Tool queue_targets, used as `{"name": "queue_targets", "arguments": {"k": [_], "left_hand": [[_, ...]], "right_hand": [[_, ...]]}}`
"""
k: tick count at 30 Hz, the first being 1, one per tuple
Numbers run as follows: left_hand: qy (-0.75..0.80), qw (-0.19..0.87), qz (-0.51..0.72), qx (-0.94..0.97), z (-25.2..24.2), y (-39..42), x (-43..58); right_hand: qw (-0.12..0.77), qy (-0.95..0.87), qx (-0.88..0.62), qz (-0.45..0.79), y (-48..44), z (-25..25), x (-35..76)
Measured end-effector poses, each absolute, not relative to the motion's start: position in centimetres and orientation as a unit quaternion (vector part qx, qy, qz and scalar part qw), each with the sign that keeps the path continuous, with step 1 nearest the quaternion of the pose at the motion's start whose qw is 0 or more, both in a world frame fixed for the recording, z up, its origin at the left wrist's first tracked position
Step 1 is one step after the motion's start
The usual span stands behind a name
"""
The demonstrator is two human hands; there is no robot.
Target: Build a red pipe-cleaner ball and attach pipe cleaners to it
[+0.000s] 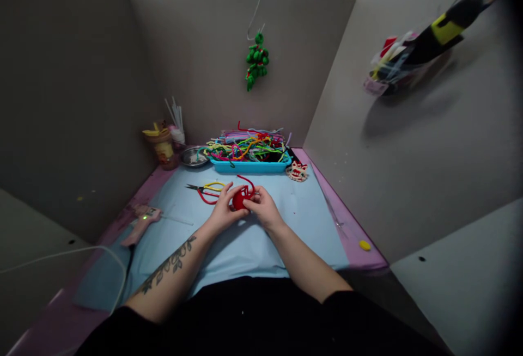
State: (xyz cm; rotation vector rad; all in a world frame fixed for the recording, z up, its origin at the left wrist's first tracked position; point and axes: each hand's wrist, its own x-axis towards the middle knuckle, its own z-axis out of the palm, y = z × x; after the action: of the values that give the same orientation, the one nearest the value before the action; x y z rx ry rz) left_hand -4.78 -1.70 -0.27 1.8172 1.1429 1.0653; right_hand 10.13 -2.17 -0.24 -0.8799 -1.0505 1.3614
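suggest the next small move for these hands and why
Probably use the right hand to bend the loose red strand down toward the red piece, with the left hand steadying it. Both hands hold the piece, and the strand curls up free above it, close to the right fingers.

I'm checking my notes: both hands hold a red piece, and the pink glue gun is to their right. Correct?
Wrong side: the head view shows the glue gun to their left. The left hand and right hand do hold the red piece.
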Motion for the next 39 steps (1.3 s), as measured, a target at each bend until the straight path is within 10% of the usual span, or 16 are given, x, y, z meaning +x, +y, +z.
{"name": "queue_targets", "arguments": {"k": [10,21,39], "left_hand": [[0.369,0.355,0.386,0.767,0.8,-1.5,-6.2],[0.403,0.32,0.425,0.745,0.3,-0.7,-6.2],[0.418,0.446,0.452,0.651,1.2,-1.4,-5.4]], "right_hand": [[0.51,-0.5,-0.366,0.597,-2.1,0.7,12.0],[0.531,-0.728,-0.396,0.175,-2.6,0.2,12.0],[0.517,-0.746,-0.37,0.198,-2.7,-0.2,11.5]]}}
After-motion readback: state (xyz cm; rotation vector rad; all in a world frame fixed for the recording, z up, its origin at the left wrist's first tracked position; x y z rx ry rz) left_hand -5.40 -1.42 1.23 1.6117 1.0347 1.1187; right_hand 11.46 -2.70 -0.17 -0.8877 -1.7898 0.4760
